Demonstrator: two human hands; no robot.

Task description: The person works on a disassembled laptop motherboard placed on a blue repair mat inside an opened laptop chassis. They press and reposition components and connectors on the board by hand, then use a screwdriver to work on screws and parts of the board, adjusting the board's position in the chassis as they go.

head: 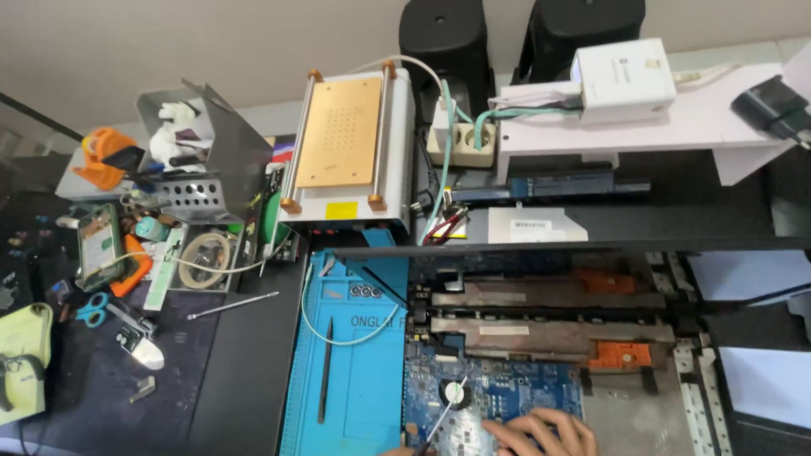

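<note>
My right hand [541,432] lies lowest in view, fingers curled down onto the blue circuit board [494,405] of the opened laptop [549,338]. Just beside it, at the bottom edge, only a sliver of my left hand [405,451] shows. It seems to pinch the thin metal tool [446,412], though I cannot tell the grip for sure. The tool slants up from that hand, with its tip at the small round fan [456,393] on the board.

Beyond my fingers run two long grey metal bars, each carrying an orange patch [621,353]. To the left of my hands the blue work mat [346,371] lies on the desk [245,363], with a black spudger [324,371] upright along it.

Well beyond the mat stands a white machine with a copper-coloured plate [340,131], and a small yellow rectangular label [341,210] sits on its near face. Beyond the laptop, a flat grey drive [524,225] bears a white oblong label. Farther up on the white shelf [676,118] rests a white square box [623,78] with a small pale sticker at its corner. Far left of my hands lie blue-handled scissors [91,309].
</note>
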